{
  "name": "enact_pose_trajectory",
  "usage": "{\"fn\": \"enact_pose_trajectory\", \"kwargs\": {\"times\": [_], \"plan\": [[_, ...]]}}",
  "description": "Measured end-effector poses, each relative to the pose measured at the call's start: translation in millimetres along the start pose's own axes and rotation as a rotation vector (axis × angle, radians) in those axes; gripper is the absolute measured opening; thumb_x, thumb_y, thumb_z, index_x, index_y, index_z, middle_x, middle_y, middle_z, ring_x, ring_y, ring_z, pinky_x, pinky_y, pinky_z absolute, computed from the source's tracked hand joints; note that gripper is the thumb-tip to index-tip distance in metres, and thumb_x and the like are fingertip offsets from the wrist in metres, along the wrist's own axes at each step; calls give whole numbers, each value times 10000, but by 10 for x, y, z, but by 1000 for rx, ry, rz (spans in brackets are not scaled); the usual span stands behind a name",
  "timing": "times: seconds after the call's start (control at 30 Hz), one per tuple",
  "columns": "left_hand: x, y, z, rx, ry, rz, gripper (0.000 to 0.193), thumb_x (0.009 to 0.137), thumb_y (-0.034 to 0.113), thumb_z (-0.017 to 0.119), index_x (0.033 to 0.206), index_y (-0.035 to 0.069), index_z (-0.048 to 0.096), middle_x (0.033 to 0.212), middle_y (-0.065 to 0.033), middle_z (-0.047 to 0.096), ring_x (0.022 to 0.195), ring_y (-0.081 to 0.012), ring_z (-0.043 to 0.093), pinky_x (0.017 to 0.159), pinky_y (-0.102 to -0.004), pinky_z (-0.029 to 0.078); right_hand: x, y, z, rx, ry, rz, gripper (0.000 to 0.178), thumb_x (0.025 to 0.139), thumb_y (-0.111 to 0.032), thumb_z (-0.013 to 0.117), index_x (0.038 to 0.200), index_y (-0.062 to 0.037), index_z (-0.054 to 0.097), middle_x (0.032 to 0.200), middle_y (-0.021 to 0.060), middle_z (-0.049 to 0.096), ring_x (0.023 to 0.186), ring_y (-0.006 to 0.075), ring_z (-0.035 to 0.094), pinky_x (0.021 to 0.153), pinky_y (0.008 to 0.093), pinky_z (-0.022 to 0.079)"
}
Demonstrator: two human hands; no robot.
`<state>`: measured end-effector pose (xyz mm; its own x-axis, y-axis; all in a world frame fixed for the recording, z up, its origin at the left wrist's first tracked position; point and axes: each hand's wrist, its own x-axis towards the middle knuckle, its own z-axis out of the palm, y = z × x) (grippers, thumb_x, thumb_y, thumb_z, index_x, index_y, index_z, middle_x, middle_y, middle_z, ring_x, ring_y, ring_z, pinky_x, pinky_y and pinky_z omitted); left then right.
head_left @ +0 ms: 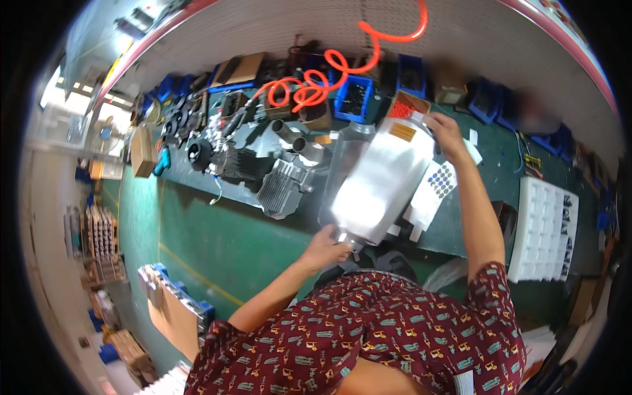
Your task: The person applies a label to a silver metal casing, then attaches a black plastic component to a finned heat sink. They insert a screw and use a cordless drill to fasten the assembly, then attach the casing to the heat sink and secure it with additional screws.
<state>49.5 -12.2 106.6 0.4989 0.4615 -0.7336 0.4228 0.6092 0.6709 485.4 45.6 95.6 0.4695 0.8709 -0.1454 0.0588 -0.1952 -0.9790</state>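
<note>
Your left hand grasps the lower end of a silver metal canister, fingers curled at its narrow neck, while your right hand grips the upper right corner of the same canister. You have that canister slanted in front of your body, its lower end reaching past the near edge of the green surface; you cannot tell whether any of it rests there. A tan label sits near the canister's upper end. Just left of the canister, and partly covered by it in your view, lies a second silver casing. Farther left of the canister you have a grey finned metal part. Right beside the canister lies a white sheet with dark round dots, and well to its right stands a white tray. Beyond the canister's upper end is an open box of small red pieces; beyond and left of the canister, a red coiled hose hangs over a blue bin.
</note>
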Motion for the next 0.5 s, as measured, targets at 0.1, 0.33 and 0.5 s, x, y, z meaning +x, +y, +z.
{"fn": "enact_pose_trajectory", "kwargs": {"times": [0.1,0.33,0.5], "plan": [[504,58,427,164,-147,-38,693,902,147,790,1424,-43,376,967,-120,682,836,-174,694,710,-317,609,-227,749,-1016,-149,115,62,297,987,-255,612,1090,-4,733,964,36,689,881,134,608,813,295,488],[1656,-160,1333,441,-115,-49,816,751,150,855,1427,30,415,1182,-143,639,766,-227,677,601,-344,597,-845,1832,-2067,-22,368,553,649,948,-624,623,1240,-47,676,1139,60,669,1011,199,612,856,354,471],[1593,-209,1226,222,-248,36,936,807,78,783,1594,113,276,1257,-131,616,911,-232,673,697,-357,636,-939,2014,-2025,34,489,706,745,976,-610,575,1434,-22,562,1390,124,602,1260,262,568,1042,410,450]]}}
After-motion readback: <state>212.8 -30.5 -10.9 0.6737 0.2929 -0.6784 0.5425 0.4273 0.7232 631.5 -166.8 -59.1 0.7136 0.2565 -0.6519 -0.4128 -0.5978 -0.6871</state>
